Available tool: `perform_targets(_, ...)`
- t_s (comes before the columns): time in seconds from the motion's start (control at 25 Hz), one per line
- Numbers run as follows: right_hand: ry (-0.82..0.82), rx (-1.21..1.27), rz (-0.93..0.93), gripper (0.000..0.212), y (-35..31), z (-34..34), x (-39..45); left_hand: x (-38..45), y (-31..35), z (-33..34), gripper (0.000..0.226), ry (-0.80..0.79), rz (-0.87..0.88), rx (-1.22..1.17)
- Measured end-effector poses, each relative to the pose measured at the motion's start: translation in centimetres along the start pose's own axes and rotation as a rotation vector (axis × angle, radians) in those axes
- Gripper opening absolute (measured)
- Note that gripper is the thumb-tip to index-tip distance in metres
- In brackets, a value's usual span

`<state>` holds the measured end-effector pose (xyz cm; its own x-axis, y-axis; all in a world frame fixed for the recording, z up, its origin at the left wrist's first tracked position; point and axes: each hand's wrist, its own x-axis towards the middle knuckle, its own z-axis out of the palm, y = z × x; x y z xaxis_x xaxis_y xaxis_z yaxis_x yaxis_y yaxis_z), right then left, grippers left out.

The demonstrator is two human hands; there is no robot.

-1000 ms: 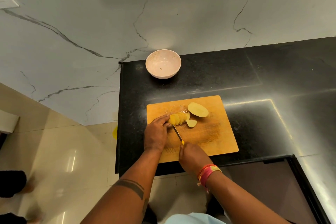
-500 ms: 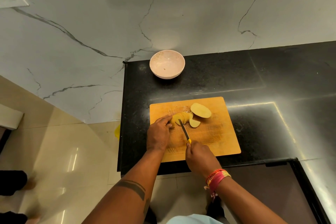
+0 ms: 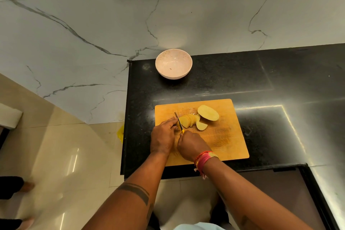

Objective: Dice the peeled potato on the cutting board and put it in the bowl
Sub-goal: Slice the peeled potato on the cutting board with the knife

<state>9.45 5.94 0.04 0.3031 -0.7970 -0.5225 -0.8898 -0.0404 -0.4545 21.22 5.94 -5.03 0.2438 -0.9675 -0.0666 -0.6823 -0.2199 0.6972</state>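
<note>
On the wooden cutting board (image 3: 226,136) lies a row of yellow potato slices (image 3: 188,120), a larger potato half (image 3: 208,112) cut side up, and a small half-round piece (image 3: 201,125). My left hand (image 3: 162,136) holds the left end of the sliced row with curled fingers. My right hand (image 3: 191,144) grips a small knife (image 3: 178,121) with a yellow handle. The blade stands against the left end of the slices, right beside my left fingertips. A pale pink bowl (image 3: 173,63) sits behind the board near the wall, holding no potato.
The board lies on a black stone counter (image 3: 261,80) whose left edge drops to a beige tiled floor. A marble wall rises behind the bowl. Another person's feet (image 3: 26,186) show at the far left on the floor.
The knife has shifted left, from the middle of the sliced row to its left end beside my left fingers. My right hand has moved up next to my left hand.
</note>
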Motion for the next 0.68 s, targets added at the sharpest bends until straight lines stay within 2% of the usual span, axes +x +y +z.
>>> perform_targets(0.2, -0.041, -0.148, -0.143, 0.032, -0.5, -0.5, 1.6, 0.1, -0.3, 0.5, 0.035, 0.031, 0.001, -0.034)
perform_targets(0.32, -0.059, -0.081, -0.035, 0.033, 0.3, 0.6, 0.4, -0.2, 0.1, 0.5, 0.035, 0.056, -0.066, -0.084)
perform_targets(0.4, -0.016, -0.040, 0.050, 0.031, 1.2, 1.6, -1.1, -0.3, 0.2, 0.7, 0.035, 0.066, -0.092, -0.102)
perform_targets(0.68, 0.036, 0.048, 0.077, 0.032, 4.7, 3.7, -3.2, -0.4, 0.4, 0.4, 0.034, 0.064, -0.070, -0.071)
